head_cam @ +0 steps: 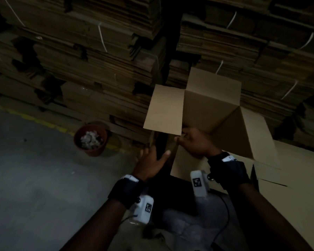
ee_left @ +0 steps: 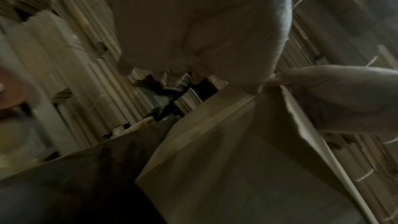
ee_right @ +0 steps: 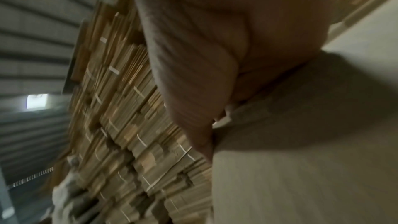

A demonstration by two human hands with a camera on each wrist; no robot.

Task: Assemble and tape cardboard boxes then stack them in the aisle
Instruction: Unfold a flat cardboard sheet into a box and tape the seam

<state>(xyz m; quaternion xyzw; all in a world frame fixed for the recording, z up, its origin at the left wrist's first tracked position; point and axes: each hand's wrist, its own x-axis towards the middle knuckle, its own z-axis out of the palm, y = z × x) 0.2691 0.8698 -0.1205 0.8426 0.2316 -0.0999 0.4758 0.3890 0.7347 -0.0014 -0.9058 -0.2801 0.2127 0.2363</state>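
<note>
— so where is the cardboard box (head_cam: 212, 113) right now?

— standing erected just ahead of the person, its mouth open toward them, flaps (head_cam: 163, 109) splayed outward; stacked bundles of flat cardboard (head_cam: 98, 57) rise behind it, and a red pot (head_cam: 90, 138) of scraps sits on the floor (head_cam: 34, 169) to the left.

— and the hands?

— the right hand (head_cam: 192, 144) is on the near edge of the box, fingers curled over the cardboard where the left flap meets the wall. the left hand (head_cam: 150, 163) hangs just beside the box's left side, fingers spread and straight, gripping nothing; whether its fingertips brush the side panel is hard to say in this dim light.

— what does the coming move hinge on?

— likely the left flap. it lies up and forward of the left hand, its long edge running away from the person, hinge toward the box's middle. the left hand is the nearer one to its free edge, so it would probably sweep that flap inward while the right steadies the corner.

— anything risky?

— with only one hand gripping, the light box could skid or skew when the flap is pushed.
</note>
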